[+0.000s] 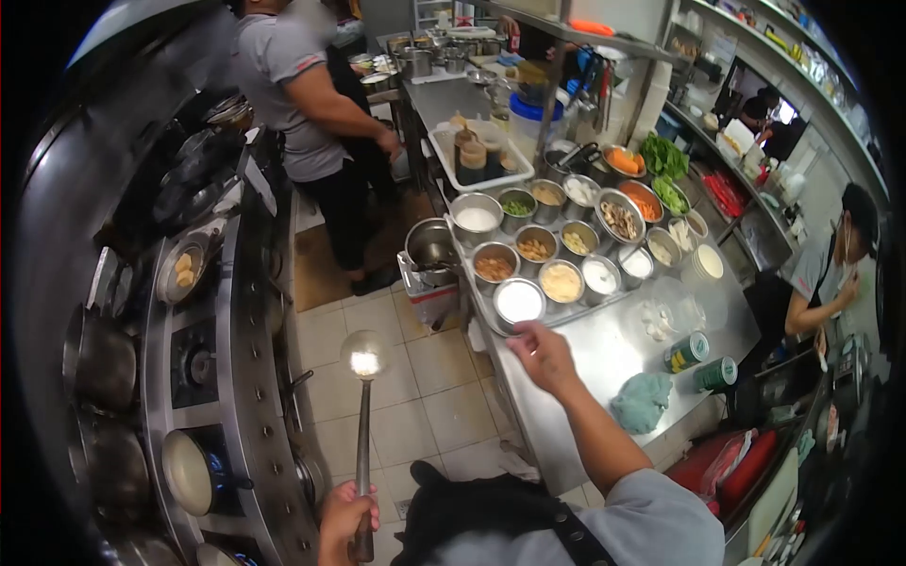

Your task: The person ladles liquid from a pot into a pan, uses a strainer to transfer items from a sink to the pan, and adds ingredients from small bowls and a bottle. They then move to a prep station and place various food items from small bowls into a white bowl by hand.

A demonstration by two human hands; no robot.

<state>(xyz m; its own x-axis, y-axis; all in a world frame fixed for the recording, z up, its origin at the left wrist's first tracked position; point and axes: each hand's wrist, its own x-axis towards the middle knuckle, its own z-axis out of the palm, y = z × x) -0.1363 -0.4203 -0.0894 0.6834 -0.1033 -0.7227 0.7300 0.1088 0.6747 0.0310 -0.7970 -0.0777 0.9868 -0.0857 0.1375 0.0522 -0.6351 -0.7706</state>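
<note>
My left hand [349, 514] is wrapped round the handle of a long metal ladle [365, 415]. The ladle's bowl points away from me over the tiled floor, between the stove and the prep table, with a bright patch inside. On the other side, my right hand [545, 358] hovers at the table's near edge with its fingers curled together in a pinch; what they hold, if anything, I cannot tell. Just beyond those fingertips sits a metal container of white powder [519, 301]. Behind it stands a container of pale yellow flakes [562, 282].
A stove [212, 377] runs along the left, with a pale pan [189, 472] over a flame and a pan of round pieces [179, 269] farther back. A co-worker [302, 104] stands ahead in the aisle. Cans [687, 352] and a green cloth [642, 401] lie right.
</note>
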